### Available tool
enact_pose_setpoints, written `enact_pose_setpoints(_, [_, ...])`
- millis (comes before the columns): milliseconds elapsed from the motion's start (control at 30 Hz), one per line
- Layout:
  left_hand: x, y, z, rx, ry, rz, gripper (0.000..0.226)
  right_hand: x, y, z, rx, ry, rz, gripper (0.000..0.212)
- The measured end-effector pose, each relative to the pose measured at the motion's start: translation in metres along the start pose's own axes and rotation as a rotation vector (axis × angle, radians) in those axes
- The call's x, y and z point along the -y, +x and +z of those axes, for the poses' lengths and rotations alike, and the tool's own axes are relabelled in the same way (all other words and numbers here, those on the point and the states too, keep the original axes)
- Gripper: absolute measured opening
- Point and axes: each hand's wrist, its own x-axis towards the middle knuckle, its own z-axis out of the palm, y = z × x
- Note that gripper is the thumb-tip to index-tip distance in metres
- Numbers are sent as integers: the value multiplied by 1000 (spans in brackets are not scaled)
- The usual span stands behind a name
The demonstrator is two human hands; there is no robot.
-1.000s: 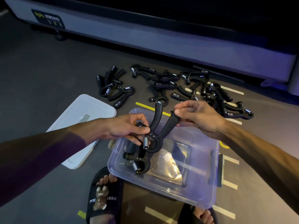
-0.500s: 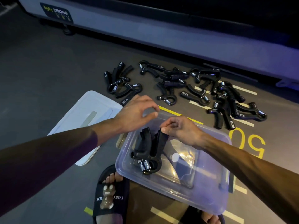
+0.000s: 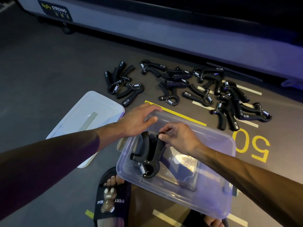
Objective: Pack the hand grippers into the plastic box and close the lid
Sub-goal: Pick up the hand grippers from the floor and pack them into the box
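My black slide sandal point(image 3: 113, 200) reads "EVERY BEAR". Clear plastic box point(image 3: 213, 190) on the dark floor point(image 3: 41, 66) holds black, steel-sprung hand grippers point(image 3: 148, 157); my right hand point(image 3: 177, 137) pinches one handle, my left hand point(image 3: 139, 119) hovers spread. White lid point(image 3: 85, 112) left. Loose grippers point(image 3: 188, 82) beyond, yellow "50" point(image 3: 252, 147), "STRONG" label point(image 3: 55, 9).

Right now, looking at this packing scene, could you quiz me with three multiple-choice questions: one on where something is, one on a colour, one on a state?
1. Where does the white lid lie?
A. on the box
B. on the floor left of the box
C. against the wall

2. What colour are the loose hand grippers?
A. black
B. red
C. white

3. What is the right hand doing?
A. hanging idle
B. pressing the lid
C. pinching a gripper's handle inside the plastic box

Answers: B, the lid rests flat on the floor; A, all black with metal springs; C, fingertips pinch the handle top.
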Motion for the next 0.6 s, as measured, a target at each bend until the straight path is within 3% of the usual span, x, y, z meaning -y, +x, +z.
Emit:
enact_pose_setpoints(133, [1,1,1,-3,9,2,34,0,-4,-3,-44,-326,-144,28])
enact_pose_setpoints(267, [4,2,1,0,18,18,37,-3,-8,1,-22,-365,-183,40])
enact_pose_setpoints(600, [10,1,3,10,-3,37,39,-1,-8,-1,-16,-391,-175,34])
